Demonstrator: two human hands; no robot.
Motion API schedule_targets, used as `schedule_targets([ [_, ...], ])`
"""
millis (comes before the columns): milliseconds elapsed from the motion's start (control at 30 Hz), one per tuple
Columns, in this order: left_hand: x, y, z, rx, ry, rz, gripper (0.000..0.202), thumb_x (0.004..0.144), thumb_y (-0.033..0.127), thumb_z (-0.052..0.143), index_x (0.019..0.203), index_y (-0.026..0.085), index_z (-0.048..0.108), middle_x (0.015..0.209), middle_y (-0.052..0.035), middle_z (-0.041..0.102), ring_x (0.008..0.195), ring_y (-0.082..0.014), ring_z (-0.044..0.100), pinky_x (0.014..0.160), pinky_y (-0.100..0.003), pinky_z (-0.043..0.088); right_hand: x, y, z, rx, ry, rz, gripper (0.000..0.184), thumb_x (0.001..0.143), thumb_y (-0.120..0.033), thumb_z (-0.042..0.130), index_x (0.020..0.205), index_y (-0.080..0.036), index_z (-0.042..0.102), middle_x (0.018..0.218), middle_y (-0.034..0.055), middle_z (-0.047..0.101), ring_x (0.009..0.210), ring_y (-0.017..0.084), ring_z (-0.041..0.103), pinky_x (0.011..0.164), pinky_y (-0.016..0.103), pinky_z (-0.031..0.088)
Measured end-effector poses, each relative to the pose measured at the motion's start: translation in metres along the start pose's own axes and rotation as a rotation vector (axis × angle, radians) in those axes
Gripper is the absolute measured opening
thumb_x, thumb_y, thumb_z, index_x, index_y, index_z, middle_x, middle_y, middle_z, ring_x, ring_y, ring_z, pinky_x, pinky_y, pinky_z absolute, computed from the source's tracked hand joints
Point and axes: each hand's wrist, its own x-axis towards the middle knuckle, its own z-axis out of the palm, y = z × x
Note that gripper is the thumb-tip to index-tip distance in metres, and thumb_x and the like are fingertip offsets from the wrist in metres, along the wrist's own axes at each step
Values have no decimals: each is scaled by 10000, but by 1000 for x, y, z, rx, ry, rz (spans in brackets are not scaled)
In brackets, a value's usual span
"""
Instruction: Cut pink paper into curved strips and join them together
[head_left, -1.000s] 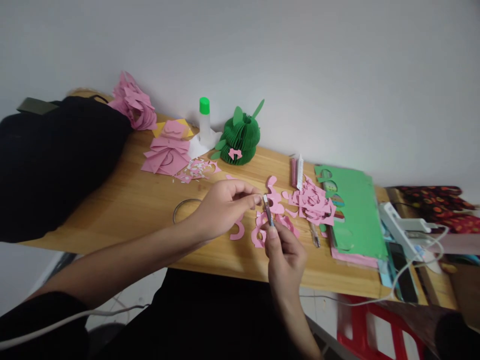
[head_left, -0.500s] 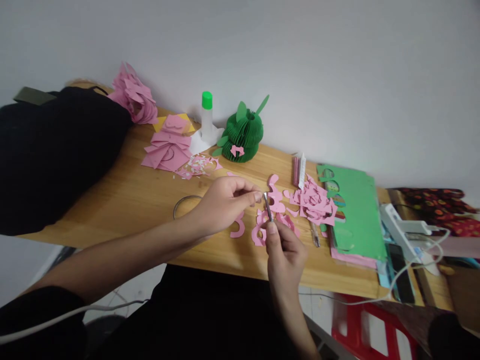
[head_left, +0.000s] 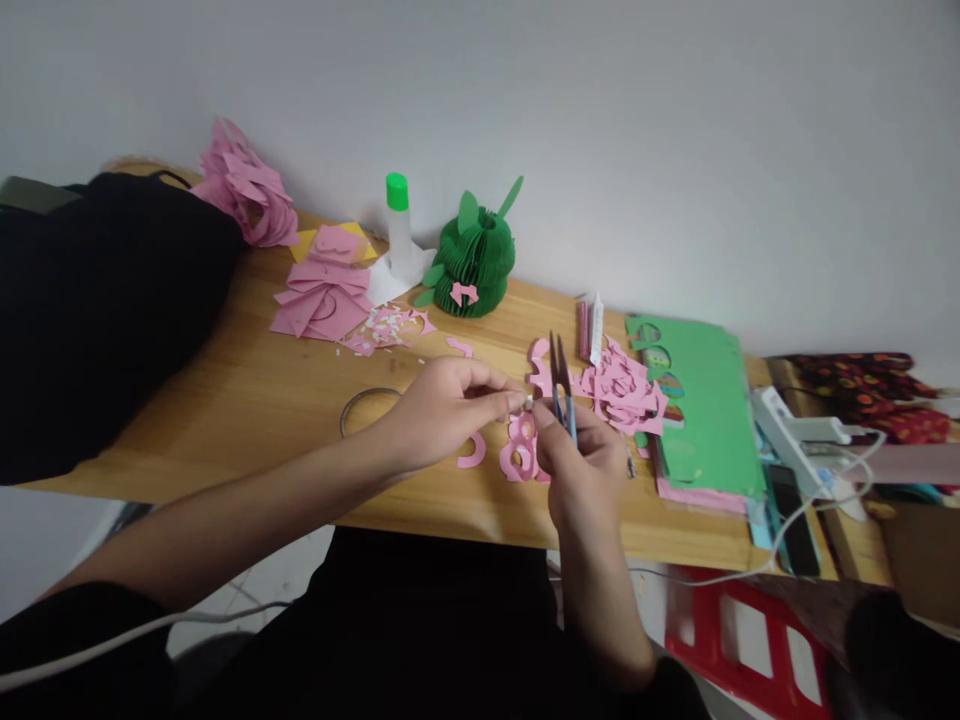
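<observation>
Head view: pinching small white piece (head_left: 529, 402) in left grip (head_left: 450, 410), just beside right grip (head_left: 587, 455); clasping two-pronged tool (head_left: 568, 405) there, prongs up; hovering above pink paper cutouts (head_left: 523, 443) on tabletop (head_left: 300, 410).

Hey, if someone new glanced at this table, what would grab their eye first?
Probably the dark green honeycomb-paper figure near the wall, just right of the green-capped bottle. Next, the dark-tipped tweezers in the right hand, tips pointing up, beside the left hand's pinched fingertips. Then the heap of pink paper scraps, left of the green sheets.
</observation>
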Motion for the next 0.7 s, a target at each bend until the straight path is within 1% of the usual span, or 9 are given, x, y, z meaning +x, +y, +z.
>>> schedule_targets([
  [100, -1, -2, 0, 31, 24, 21, 147, 764, 200, 643, 625, 161, 671, 589, 15, 647, 716, -147, 651, 822, -292, 522, 2, -5, 2, -87, -3, -18, 200, 772, -351, 717, 698, -172, 667, 450, -82, 426, 384, 49, 312, 373, 186, 230],
  [200, -4, -3, -1, 85, 107, 98, 98, 755, 202, 649, 685, 161, 704, 699, -13, 708, 803, -171, 678, 794, -282, 524, 0, -5, 2, -107, 6, -44, 195, 785, -339, 710, 691, -174, 664, 453, -79, 449, 388, 47, 335, 379, 181, 246],
  [267, -5, -2, -1, 123, 155, 139, 90, 754, 200, 647, 711, 161, 716, 764, -25, 729, 817, -172, 681, 767, -270, 523, -1, -4, 2, -114, 9, -57, 196, 790, -340, 709, 692, -176, 666, 461, -76, 459, 395, 49, 348, 382, 180, 252],
  [300, -6, -2, -1, 138, 159, 144, 94, 754, 200, 645, 703, 162, 714, 767, -25, 730, 802, -168, 679, 759, -267, 523, -1, -4, 2, -116, 8, -62, 194, 789, -341, 711, 696, -177, 668, 464, -75, 463, 398, 50, 353, 383, 181, 255],
  [467, -6, 1, 0, 111, 84, 68, 119, 753, 190, 637, 645, 165, 682, 639, 5, 673, 691, -144, 643, 790, -288, 522, 0, -6, 2, -137, -13, -73, 175, 788, -335, 701, 713, -179, 673, 466, -78, 463, 394, 50, 339, 385, 185, 261],
  [600, -6, 4, 1, 58, 52, 11, 144, 762, 186, 619, 624, 164, 655, 602, 17, 645, 611, -128, 612, 824, -320, 527, 0, -6, 1, -142, -19, -71, 190, 783, -354, 702, 714, -179, 675, 471, -76, 464, 401, 53, 339, 388, 188, 265],
  [700, -6, 5, 1, 48, 49, 5, 141, 757, 194, 624, 622, 167, 653, 595, 17, 637, 603, -127, 604, 804, -318, 534, 0, -6, 0, -161, -16, -63, 217, 787, -383, 704, 716, -180, 674, 474, -72, 459, 413, 59, 350, 395, 193, 273],
])
